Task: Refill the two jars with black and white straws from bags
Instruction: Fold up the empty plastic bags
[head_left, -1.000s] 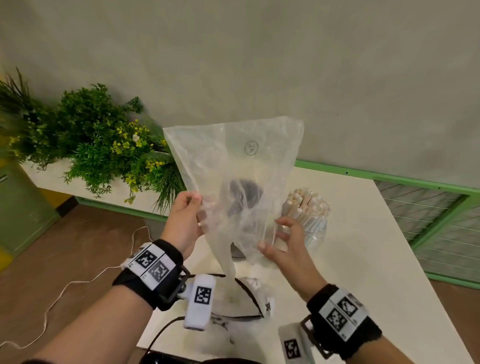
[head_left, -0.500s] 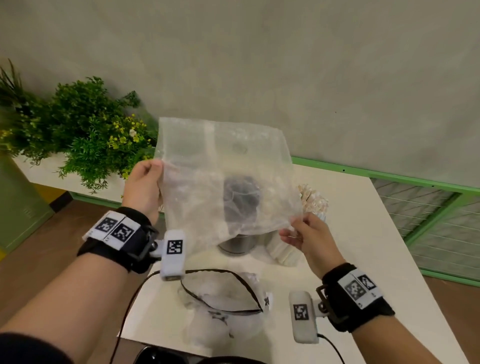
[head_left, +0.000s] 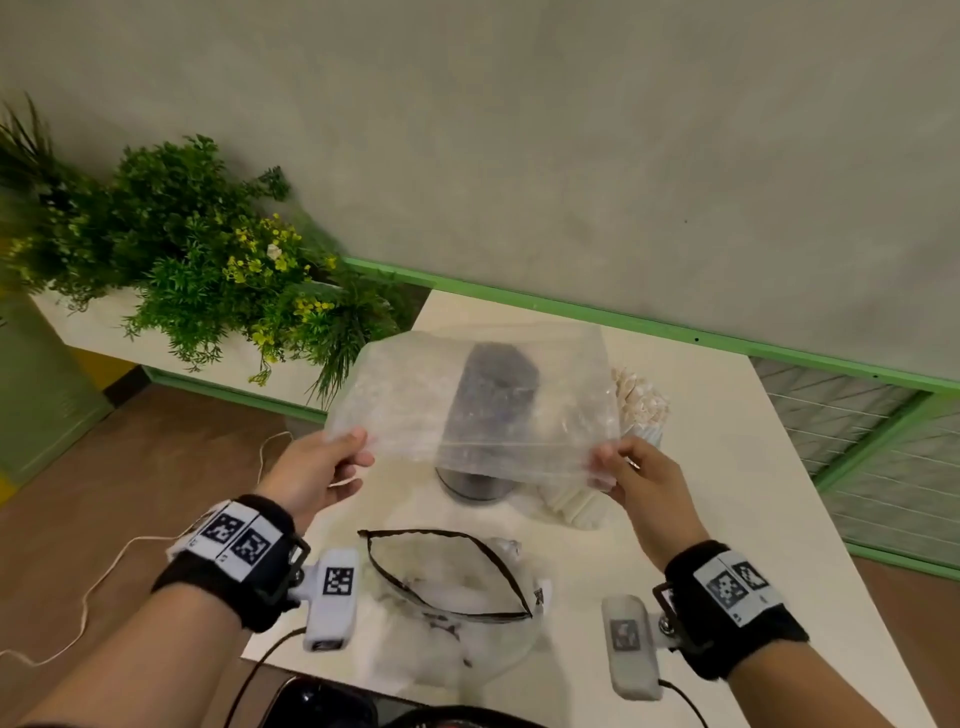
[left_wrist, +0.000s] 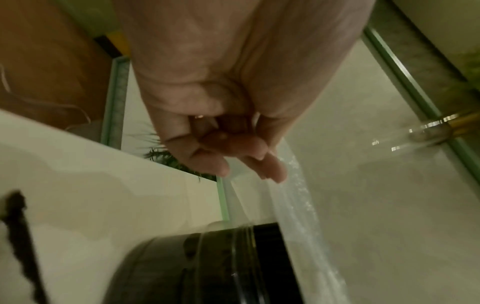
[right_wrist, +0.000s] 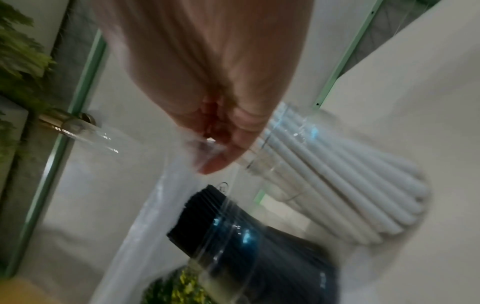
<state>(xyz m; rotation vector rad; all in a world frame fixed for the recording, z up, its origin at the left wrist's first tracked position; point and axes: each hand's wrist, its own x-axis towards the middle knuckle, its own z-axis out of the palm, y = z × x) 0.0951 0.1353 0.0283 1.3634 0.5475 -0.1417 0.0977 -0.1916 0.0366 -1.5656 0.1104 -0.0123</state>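
An empty clear plastic bag (head_left: 410, 410) is stretched flat in the air above the table. My left hand (head_left: 332, 457) pinches its near left corner and my right hand (head_left: 618, 467) pinches its near right corner. Behind and below the bag stands a jar of black straws (head_left: 483, 483), seen through the film. To its right a jar of white straws (head_left: 641, 402) stands packed full. The left wrist view shows my left fingers (left_wrist: 221, 164) pinching the film (left_wrist: 293, 197) over the black jar (left_wrist: 207, 265). The right wrist view shows white straws (right_wrist: 337, 181) and black straws (right_wrist: 233, 224).
A clear pouch with a black zipper rim (head_left: 447, 577) lies open on the white table (head_left: 727, 519) near me. Green plants (head_left: 197, 265) fill a planter at the left. A green rail (head_left: 571, 306) runs along the wall behind; a white cable (head_left: 98, 577) trails on the floor.
The bag went from hanging bunched and upright to being spread wide and lowered toward flat. My hands moved apart to its two near corners.
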